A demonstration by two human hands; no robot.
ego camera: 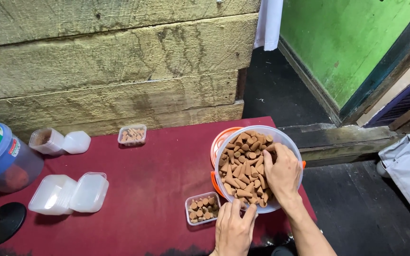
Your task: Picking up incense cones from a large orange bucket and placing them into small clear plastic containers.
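Observation:
A clear round bowl [288, 138] heaped with brown incense cones [244, 163] stands on an orange lid at the right edge of a dark red table [153, 175]. My right hand [283, 173] reaches into the bowl, fingers curled among the cones; whether it holds any is hidden. My left hand [235, 227] rests flat at the table's front edge, fingers apart, touching the bowl's near rim. Just left of it sits a small clear box [203, 208] with several cones standing upright inside.
Another small box of cones [132, 134] sits at the table's back by the plank wall. Empty white boxes [69, 193] lie at the left, two more [60, 141] behind them, beside a big clear jar [3, 159]. A black round base [3, 223] stands front left. Dark floor lies to the right.

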